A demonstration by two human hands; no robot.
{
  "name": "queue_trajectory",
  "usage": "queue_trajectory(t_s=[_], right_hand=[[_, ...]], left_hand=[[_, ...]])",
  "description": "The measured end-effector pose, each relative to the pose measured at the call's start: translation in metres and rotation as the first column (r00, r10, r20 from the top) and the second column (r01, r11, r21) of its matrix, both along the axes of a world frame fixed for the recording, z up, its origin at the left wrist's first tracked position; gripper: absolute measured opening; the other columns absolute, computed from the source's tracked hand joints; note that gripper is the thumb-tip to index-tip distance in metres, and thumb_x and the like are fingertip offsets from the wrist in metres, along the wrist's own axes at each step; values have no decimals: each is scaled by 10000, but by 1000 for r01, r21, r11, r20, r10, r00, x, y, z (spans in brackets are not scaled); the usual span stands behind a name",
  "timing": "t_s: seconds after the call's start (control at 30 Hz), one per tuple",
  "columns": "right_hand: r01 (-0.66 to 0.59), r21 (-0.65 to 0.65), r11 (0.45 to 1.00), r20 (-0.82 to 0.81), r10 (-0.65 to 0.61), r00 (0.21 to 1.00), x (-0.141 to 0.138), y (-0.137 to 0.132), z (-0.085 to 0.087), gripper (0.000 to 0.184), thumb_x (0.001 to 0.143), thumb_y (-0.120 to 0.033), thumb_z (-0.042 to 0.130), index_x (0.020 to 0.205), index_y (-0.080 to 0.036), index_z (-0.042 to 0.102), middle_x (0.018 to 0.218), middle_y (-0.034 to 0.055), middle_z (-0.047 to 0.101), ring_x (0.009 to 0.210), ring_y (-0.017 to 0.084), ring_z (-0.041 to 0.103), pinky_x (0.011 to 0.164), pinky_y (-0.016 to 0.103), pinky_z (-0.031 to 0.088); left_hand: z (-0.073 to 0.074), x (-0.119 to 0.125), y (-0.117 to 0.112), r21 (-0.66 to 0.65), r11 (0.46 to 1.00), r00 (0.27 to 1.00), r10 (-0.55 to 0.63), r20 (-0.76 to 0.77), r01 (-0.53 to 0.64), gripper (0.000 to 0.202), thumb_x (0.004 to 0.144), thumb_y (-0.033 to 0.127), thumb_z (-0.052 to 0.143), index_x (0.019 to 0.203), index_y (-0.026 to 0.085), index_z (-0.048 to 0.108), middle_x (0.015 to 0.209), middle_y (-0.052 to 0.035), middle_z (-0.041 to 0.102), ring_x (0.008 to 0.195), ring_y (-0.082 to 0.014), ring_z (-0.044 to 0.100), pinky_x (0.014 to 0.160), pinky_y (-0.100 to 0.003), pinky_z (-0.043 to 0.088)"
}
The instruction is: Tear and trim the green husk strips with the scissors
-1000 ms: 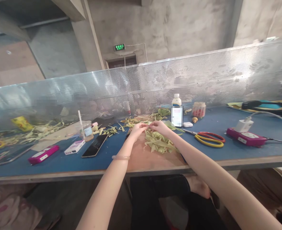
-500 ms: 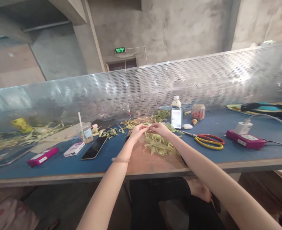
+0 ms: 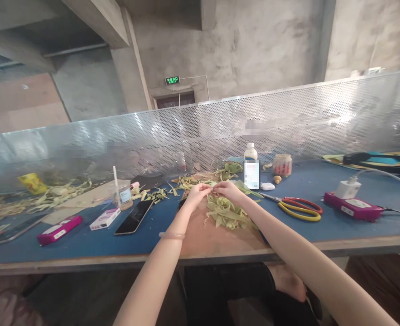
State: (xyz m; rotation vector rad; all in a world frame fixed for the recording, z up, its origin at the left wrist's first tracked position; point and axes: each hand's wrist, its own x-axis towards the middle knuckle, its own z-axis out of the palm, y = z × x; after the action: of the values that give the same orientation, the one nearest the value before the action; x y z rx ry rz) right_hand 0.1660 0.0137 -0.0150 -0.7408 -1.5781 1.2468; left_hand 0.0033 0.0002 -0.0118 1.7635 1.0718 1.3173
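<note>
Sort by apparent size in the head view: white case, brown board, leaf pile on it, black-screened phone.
1. Brown board, partly covered
2. Leaf pile
3. Black-screened phone
4. White case

Two hands point(image 3: 197, 195) point(image 3: 229, 191), one bracelet point(image 3: 172, 235), one pair of scissors point(image 3: 281, 202), two power strips point(image 3: 60, 230) point(image 3: 354, 207), one charger point(image 3: 347, 189), one cup point(image 3: 127, 197), one straw point(image 3: 116, 180), one bottle point(image 3: 250, 152), one jar point(image 3: 282, 165), one exit sign point(image 3: 172, 80), one yellow packet point(image 3: 32, 183)
</note>
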Motion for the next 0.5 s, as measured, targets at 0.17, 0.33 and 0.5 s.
queue_trajectory(t_s=[0.17, 0.33, 0.5], right_hand=[[-19, -16, 1000, -31, 18, 999, 0, -1, 1, 153, 642, -226, 659, 745, -120, 617, 704, 45, 642, 664, 122, 606, 684, 247, 488], [-32, -35, 999, -52, 30, 998, 1, 2, -2, 148, 648, -241, 658, 717, -116, 620, 695, 48, 636, 651, 124, 602, 687, 262, 494], [-30, -42, 999, -86, 26, 996, 2, 5, -2, 161, 622, -200, 683, 740, -114, 615, 692, 44, 632, 650, 115, 602, 696, 254, 492]], left_hand=[[2, 1, -3, 28, 1000, 1000, -8, 6, 8, 206, 649, 274, 630, 797, 133, 600, 803, -65, 646, 732, -142, 580, 683, -260, 435], [4, 2, -5, 24, 1000, 1000, -12, 15, 12, 198, 640, 253, 637, 790, 130, 599, 801, -65, 646, 735, -140, 582, 703, -272, 442], [5, 3, -6, 28, 1000, 1000, -1, -8, 1, 221, 662, 293, 624, 811, 130, 606, 802, -74, 647, 732, -147, 584, 704, -282, 448]])
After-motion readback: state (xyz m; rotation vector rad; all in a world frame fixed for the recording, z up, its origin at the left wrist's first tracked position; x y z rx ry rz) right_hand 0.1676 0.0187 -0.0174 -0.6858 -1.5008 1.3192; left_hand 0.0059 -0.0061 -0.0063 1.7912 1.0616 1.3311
